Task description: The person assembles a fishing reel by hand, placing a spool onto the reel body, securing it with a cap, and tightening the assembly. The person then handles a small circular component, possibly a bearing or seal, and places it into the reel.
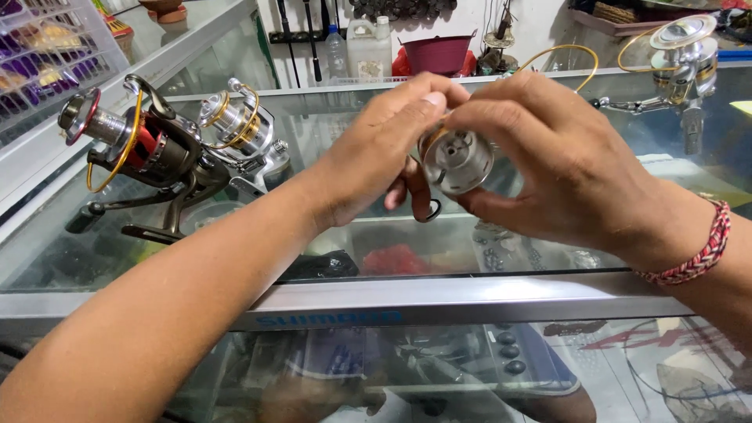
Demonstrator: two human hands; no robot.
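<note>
Glass forms the surface [486, 301] in front of you, a display case with an aluminium front rail and goods dimly visible below. On the back wall stand a white jug [368, 47] and a maroon tub [439, 53]. On the glass at your left lie two reels: a dark one [145, 153] with a red-rimmed spool, and just behind it a silver one [239, 129] with gold trim. A third reel [681, 66] stands well apart at your far right. Your left hand [376, 153] and right hand [556, 160] meet above the glass, both closed around a silver spool [457, 159], its open end facing you. A red woven band [701, 251] circles your right wrist.
</note>
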